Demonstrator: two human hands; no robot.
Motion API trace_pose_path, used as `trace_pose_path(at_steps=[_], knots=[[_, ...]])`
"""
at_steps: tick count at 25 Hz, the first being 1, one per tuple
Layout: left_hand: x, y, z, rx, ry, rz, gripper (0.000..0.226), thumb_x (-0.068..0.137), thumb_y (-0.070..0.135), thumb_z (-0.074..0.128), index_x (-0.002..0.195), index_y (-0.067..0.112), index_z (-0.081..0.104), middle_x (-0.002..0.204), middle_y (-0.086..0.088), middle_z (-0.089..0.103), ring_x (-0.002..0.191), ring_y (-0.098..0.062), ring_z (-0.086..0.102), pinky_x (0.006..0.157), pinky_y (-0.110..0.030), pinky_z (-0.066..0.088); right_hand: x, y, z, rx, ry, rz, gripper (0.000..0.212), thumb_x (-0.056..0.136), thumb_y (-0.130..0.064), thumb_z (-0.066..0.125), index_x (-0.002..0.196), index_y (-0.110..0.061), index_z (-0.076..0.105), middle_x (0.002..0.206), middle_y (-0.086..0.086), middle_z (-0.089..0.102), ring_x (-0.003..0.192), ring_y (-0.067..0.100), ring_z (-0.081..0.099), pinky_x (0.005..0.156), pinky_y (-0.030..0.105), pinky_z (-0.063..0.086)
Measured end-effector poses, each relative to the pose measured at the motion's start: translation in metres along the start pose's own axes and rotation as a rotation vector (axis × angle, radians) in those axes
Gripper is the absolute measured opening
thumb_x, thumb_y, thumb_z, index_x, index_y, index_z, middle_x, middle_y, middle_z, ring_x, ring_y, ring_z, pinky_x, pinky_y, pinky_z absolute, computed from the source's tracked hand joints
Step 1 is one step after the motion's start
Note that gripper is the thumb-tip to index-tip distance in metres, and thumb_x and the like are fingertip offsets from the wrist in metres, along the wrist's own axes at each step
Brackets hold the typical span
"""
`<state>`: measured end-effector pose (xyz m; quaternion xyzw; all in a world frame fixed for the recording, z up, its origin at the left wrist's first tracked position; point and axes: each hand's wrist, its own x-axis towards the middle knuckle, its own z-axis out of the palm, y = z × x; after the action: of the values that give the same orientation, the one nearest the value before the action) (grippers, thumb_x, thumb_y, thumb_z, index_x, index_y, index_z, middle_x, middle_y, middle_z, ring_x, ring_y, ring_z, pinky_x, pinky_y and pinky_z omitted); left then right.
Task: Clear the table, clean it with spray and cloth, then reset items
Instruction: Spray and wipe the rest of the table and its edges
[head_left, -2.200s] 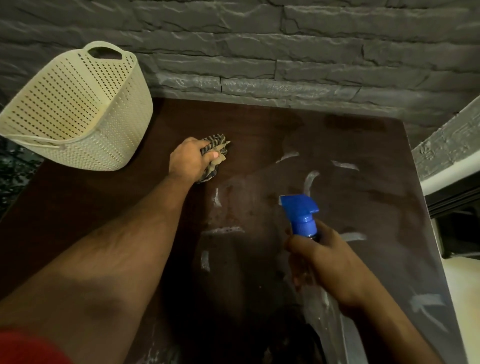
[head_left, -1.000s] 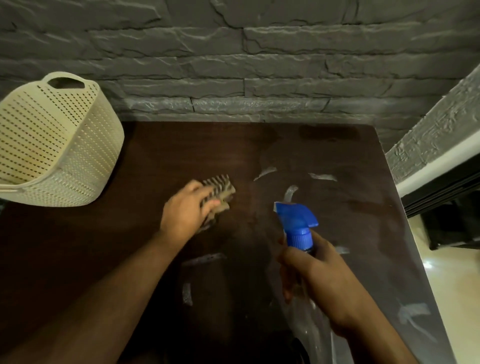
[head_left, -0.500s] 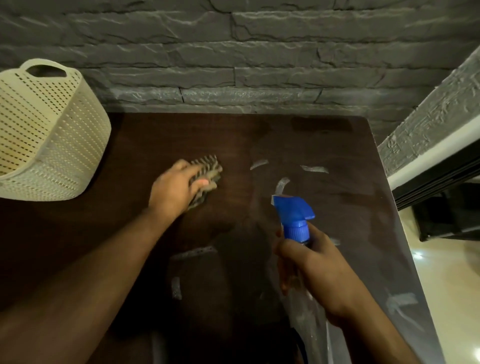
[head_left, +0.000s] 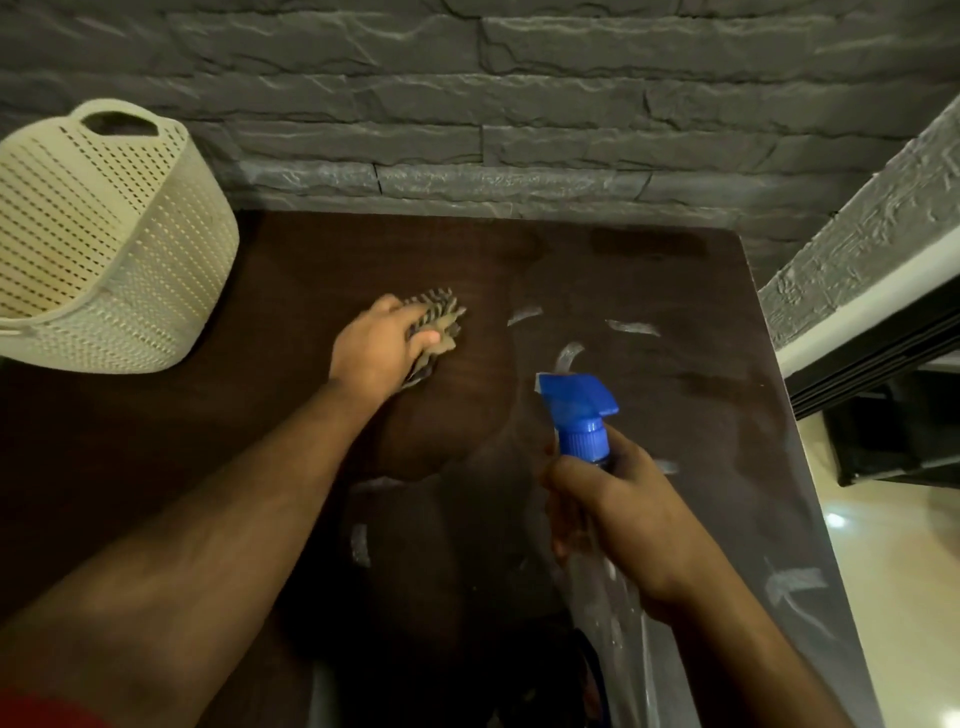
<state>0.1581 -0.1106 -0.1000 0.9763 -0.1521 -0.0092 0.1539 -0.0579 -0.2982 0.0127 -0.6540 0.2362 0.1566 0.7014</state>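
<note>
Left hand (head_left: 375, 349) is down on the table (head_left: 156, 457) towards the far middle, fingers curled over a bunched striped cloth (head_left: 436, 325) and pressing it flat to the dark wood, while the right hand (head_left: 621, 512) hovers nearer the front edge with its fingers wrapped round the neck of the spray bottle (head_left: 579, 415), blue trigger head pointing towards the far-left corner. Pale wet streaks (head_left: 569, 353) lie just right of the cloth, with more towards the right edge and the front right corner, so the wiping looks only partly done. The cream perforated basket (head_left: 104, 249) sits at the far left corner, well apart from the cloth; what it holds cannot be made out. The table looks cleared already, so I judge this the cleaning step, with the reset not yet begun. To do it well, the cloth wants to sweep right across those streaks in overlapping passes, working from the wall edge back towards the front, palm kept flat so the whole wad bears on the wood. The bottle is best held off the surface and clear of the cloth's path, and spraying more seems needless while this much liquid shows. Mind the right edge, where a hard sweep could push liquid over onto the floor
</note>
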Motion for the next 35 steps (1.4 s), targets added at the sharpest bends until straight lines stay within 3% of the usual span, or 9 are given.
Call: trace_pose_path(at_steps=[2, 6, 8, 12, 16, 18, 24, 29, 35], knots=[[-0.002, 0.021, 0.005, -0.002, -0.046, 0.030, 0.039, 0.091, 0.042, 0.056, 0.126, 0.026, 0.058, 0.118, -0.003, 0.054, 0.107, -0.027, 0.056, 0.087, -0.037, 0.046, -0.003, 0.001, 0.003, 0.001, -0.019, 0.000, 0.019, 0.084, -0.007, 0.061, 0.102, -0.002, 0.055, 0.072, 0.013, 0.053, 0.058, 0.024, 0.052, 0.051, 0.030, 0.052], [-0.135, 0.016, -0.002, -0.055, -0.209, 0.355, 0.043, 0.089, 0.052, 0.045, 0.124, 0.032, 0.061, 0.115, 0.006, 0.057, 0.105, -0.017, 0.058, 0.085, -0.030, 0.048, -0.015, 0.004, 0.003, 0.007, -0.048, 0.000, 0.015, 0.085, -0.007, 0.061, 0.098, -0.003, 0.055, 0.065, 0.012, 0.051, 0.052, 0.022, 0.051, 0.050, 0.028, 0.048], [-0.131, -0.020, -0.012, -0.020, -0.107, 0.288, 0.041, 0.088, 0.049, 0.051, 0.120, 0.029, 0.064, 0.112, 0.003, 0.060, 0.100, -0.021, 0.061, 0.082, -0.031, 0.050, -0.017, 0.010, 0.003, -0.014, -0.052, 0.007, 0.016, 0.084, -0.010, 0.062, 0.097, -0.004, 0.054, 0.065, 0.013, 0.052, 0.052, 0.024, 0.052, 0.052, 0.032, 0.049], [-0.029, -0.039, -0.016, 0.062, 0.029, -0.098, 0.042, 0.091, 0.044, 0.056, 0.127, 0.022, 0.056, 0.118, -0.011, 0.055, 0.104, -0.035, 0.057, 0.084, -0.040, 0.047, -0.014, 0.020, 0.009, -0.067, -0.030, -0.019, 0.010, 0.083, -0.010, 0.062, 0.090, -0.010, 0.054, 0.061, 0.013, 0.054, 0.050, 0.027, 0.054, 0.053, 0.037, 0.048], [-0.084, 0.020, 0.000, 0.024, -0.162, 0.155, 0.042, 0.091, 0.048, 0.054, 0.128, 0.028, 0.055, 0.118, -0.001, 0.054, 0.107, -0.024, 0.056, 0.087, -0.034, 0.046, -0.023, 0.017, 0.022, -0.062, -0.077, -0.011, 0.018, 0.082, -0.013, 0.063, 0.098, -0.007, 0.057, 0.069, 0.018, 0.058, 0.057, 0.030, 0.056, 0.058, 0.041, 0.050], [-0.143, 0.006, -0.007, -0.022, -0.177, 0.245, 0.043, 0.090, 0.050, 0.054, 0.128, 0.032, 0.055, 0.117, 0.005, 0.053, 0.106, -0.018, 0.055, 0.086, -0.033, 0.047, -0.030, 0.014, 0.025, -0.056, -0.092, -0.014, 0.021, 0.084, -0.012, 0.062, 0.103, -0.004, 0.057, 0.074, 0.019, 0.060, 0.062, 0.032, 0.057, 0.060, 0.040, 0.050], [-0.046, -0.051, -0.022, 0.024, -0.006, -0.182, 0.045, 0.091, 0.047, 0.053, 0.130, 0.024, 0.052, 0.119, -0.012, 0.054, 0.106, -0.036, 0.056, 0.085, -0.040, 0.045, -0.037, 0.035, 0.034, -0.077, -0.045, -0.022, 0.014, 0.083, -0.008, 0.062, 0.093, -0.005, 0.054, 0.061, 0.013, 0.052, 0.051, 0.026, 0.051, 0.051, 0.034, 0.046], [-0.078, -0.011, -0.001, -0.034, -0.094, 0.138, 0.042, 0.091, 0.047, 0.053, 0.127, 0.026, 0.055, 0.114, -0.001, 0.054, 0.103, -0.023, 0.056, 0.079, -0.032, 0.042, -0.052, 0.051, 0.059, -0.069, -0.066, 0.061, 0.016, 0.084, -0.010, 0.063, 0.098, -0.007, 0.054, 0.067, 0.016, 0.054, 0.057, 0.030, 0.051, 0.055, 0.037, 0.049], [-0.095, -0.044, -0.014, -0.076, -0.095, 0.083, 0.043, 0.092, 0.048, 0.053, 0.129, 0.027, 0.054, 0.115, -0.002, 0.053, 0.103, -0.025, 0.057, 0.080, -0.035, 0.045, -0.093, 0.062, 0.104, -0.094, -0.060, 0.058, 0.011, 0.083, -0.011, 0.064, 0.092, -0.013, 0.057, 0.064, 0.012, 0.057, 0.056, 0.026, 0.055, 0.057, 0.035, 0.049]])
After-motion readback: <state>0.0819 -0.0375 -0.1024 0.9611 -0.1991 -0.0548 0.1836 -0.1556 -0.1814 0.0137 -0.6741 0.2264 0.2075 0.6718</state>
